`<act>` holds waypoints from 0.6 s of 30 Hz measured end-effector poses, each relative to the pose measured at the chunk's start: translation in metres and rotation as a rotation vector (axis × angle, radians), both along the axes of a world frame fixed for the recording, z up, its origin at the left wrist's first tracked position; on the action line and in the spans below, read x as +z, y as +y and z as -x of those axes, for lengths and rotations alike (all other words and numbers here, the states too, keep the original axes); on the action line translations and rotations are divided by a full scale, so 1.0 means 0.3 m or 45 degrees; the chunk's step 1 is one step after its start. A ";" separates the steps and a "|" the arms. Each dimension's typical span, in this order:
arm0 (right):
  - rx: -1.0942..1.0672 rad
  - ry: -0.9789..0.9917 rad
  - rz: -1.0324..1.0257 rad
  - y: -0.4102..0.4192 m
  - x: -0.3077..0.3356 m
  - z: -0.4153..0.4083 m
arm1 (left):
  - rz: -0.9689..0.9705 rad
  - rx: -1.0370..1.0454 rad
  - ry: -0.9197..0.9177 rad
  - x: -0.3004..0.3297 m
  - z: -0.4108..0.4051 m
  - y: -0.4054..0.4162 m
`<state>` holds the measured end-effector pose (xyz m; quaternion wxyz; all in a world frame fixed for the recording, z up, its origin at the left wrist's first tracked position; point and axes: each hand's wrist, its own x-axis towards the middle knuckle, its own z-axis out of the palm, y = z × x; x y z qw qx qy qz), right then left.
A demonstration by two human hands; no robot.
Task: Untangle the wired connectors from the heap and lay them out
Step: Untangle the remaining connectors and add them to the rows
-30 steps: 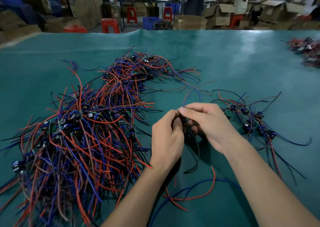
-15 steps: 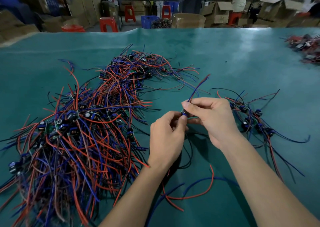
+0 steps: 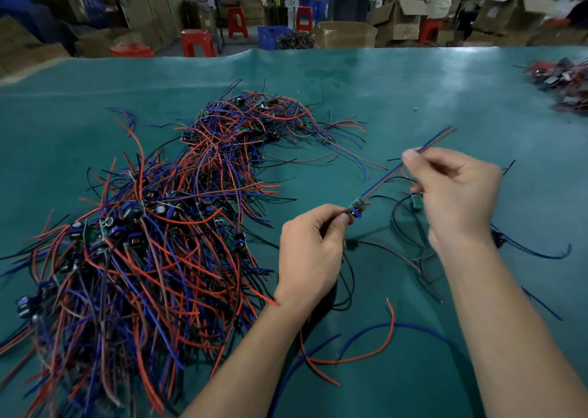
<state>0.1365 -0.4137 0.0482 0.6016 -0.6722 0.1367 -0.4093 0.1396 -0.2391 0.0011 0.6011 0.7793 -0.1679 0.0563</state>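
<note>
A big tangled heap [image 3: 152, 233] of red, blue and black wired connectors covers the left half of the green table [image 3: 413, 92]. My left hand [image 3: 310, 252] pinches one small connector board [image 3: 357, 209] just right of the heap. From that board a blue and red wire pair [image 3: 385, 180] runs taut up to the right, where my right hand [image 3: 455, 194] pinches it; the wire ends stick out past my fingers. Black wires hang from the board down to the table. Behind my right hand lie a few separated connectors [image 3: 416, 201], partly hidden.
Loose red and blue wires [image 3: 366, 350] curl on the table between my forearms. A second pile of parts [image 3: 566, 83] sits at the far right edge. Beyond the table stand cardboard boxes, red stools [image 3: 197, 42] and people at benches.
My right hand has slid up and to the right along the blue and red wires, pulling them straight. My left hand keeps its hold on the connector board, now visible between the hands.
</note>
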 end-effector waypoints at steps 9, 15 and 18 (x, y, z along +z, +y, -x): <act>-0.321 0.139 -0.144 -0.010 -0.001 -0.004 | 0.060 0.152 0.056 0.005 -0.001 0.000; 0.693 0.571 0.419 0.155 -0.056 0.002 | 0.081 0.149 -0.038 0.014 0.007 0.007; 0.565 0.343 0.365 0.154 -0.051 0.000 | 0.069 0.088 -0.022 0.015 0.007 0.003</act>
